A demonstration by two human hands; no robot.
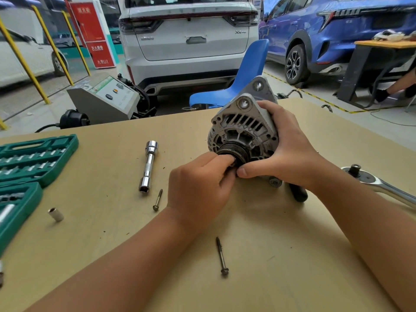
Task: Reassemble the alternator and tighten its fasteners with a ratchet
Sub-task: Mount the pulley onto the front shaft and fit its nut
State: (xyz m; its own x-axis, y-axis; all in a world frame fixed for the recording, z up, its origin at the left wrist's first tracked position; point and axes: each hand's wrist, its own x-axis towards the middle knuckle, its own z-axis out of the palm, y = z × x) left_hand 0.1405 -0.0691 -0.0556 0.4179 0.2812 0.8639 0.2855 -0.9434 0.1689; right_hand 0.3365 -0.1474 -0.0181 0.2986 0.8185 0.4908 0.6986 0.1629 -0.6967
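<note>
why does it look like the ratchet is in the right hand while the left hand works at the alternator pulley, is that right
Not quite. In the head view the ratchet lies on the table, untouched, to the right. The right hand grips the alternator body instead. The rest holds: the left hand has its fingers at the pulley.

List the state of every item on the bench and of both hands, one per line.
alternator: tilted, held up off the table
right hand: grips the alternator body
left hand: fingers pinch at the pulley
ratchet: lying on the table, untouched
socket extension: lying loose
two long bolts: loose, not fitted
small socket: lying on its side
green socket case: open
</note>
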